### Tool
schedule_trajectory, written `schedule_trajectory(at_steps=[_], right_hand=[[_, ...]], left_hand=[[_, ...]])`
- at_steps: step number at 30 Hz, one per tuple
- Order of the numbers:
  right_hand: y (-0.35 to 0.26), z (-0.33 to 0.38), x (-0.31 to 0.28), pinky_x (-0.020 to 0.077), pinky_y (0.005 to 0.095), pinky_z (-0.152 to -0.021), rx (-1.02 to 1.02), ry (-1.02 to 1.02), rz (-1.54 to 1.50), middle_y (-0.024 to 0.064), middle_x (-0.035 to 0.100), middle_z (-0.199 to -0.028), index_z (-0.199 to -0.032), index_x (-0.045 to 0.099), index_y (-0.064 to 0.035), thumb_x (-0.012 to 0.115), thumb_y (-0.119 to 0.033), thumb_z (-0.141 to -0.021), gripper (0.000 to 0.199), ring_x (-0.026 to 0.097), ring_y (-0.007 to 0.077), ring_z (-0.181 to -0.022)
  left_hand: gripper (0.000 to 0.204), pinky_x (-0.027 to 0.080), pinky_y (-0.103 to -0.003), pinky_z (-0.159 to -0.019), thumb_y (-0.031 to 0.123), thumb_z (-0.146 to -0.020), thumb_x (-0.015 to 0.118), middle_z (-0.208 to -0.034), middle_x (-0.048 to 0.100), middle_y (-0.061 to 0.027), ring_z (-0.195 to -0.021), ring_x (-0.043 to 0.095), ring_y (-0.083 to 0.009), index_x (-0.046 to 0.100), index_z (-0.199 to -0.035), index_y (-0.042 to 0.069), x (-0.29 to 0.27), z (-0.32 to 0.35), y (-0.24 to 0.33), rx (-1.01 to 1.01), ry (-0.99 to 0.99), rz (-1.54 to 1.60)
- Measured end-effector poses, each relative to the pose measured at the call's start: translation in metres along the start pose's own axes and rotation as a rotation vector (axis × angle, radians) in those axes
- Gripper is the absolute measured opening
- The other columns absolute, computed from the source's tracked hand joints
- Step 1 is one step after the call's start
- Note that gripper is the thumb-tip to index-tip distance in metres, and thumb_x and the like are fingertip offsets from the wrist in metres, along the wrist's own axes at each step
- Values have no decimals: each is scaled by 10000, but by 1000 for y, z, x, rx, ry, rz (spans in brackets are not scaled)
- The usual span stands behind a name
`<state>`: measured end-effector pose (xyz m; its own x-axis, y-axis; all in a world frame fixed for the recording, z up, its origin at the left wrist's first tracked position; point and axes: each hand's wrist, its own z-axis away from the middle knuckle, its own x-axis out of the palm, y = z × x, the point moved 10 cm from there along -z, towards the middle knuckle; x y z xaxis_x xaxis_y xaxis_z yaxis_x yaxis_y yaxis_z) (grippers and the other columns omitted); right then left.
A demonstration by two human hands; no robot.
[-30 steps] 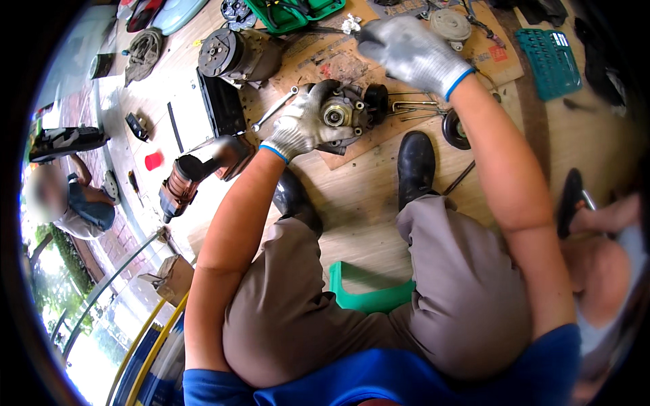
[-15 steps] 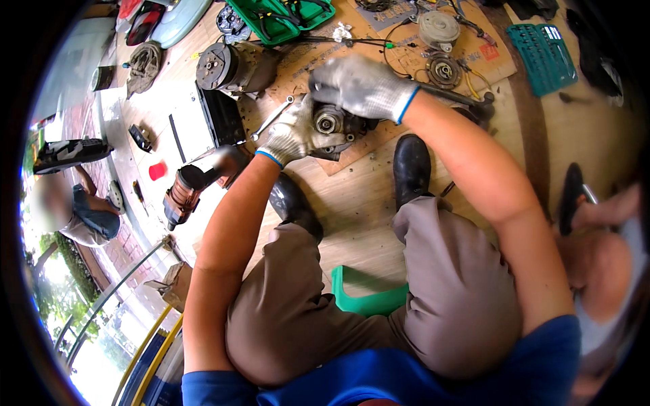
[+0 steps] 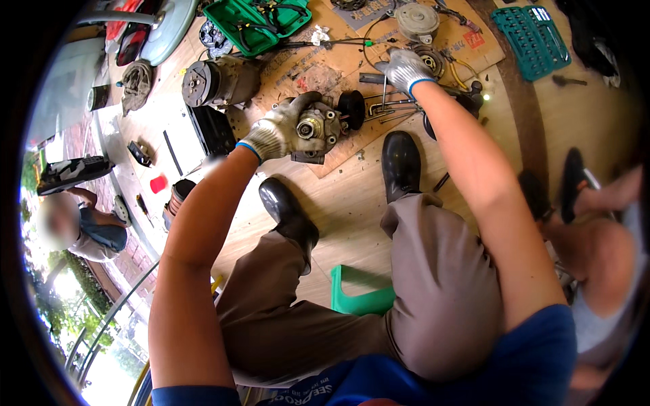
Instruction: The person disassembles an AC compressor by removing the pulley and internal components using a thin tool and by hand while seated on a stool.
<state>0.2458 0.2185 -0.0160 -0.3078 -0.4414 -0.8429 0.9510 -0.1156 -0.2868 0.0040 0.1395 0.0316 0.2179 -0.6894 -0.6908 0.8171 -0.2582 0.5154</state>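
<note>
Left hand (image 3: 274,132), gloved, is wrapped around the left end of a grey metal compressor (image 3: 315,128), fingers clamped over its top. The compressor sits on a cardboard sheet (image 3: 338,68) on the wooden floor, just ahead of the left boot (image 3: 288,210). A black pulley disc (image 3: 351,108) stands at its right end.

Right hand (image 3: 405,69), gloved, reaches farther out over the cardboard, fingers curled down among loose wrenches (image 3: 386,105); whether it grips one cannot be told.

The right boot (image 3: 401,166) is planted near the cardboard edge. A second compressor (image 3: 220,81) lies to the left, a green case (image 3: 254,27) beyond it, and a teal socket tray (image 3: 535,37) far right. A green stool (image 3: 362,294) is under the person.
</note>
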Motion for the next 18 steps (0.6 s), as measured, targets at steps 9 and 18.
schedule_trajectory(at_steps=[9,18], right_hand=[[-68,150,171,587,442,-553,241,-1000,-1257,161,688,-750,-893,661,31,570,-132,-958,198,689,273,-601],[-95,117,234,513,315,-617,343,-828,-1983,29,554,-709,-827,589,-34,536,-34,-979,161,538,129,-607]], left_hand=[[1097,468,-390,-1094,471,-627,914,-1350,597,-209,-1260,584,-318,396,-1493,39,3,-8,-13,-28,-61,125],[1159,470,-405,-1102,623,-603,884,-1395,585,-212,-1293,575,-315,418,-1497,51,-20,-24,-1,-19,-60,217]])
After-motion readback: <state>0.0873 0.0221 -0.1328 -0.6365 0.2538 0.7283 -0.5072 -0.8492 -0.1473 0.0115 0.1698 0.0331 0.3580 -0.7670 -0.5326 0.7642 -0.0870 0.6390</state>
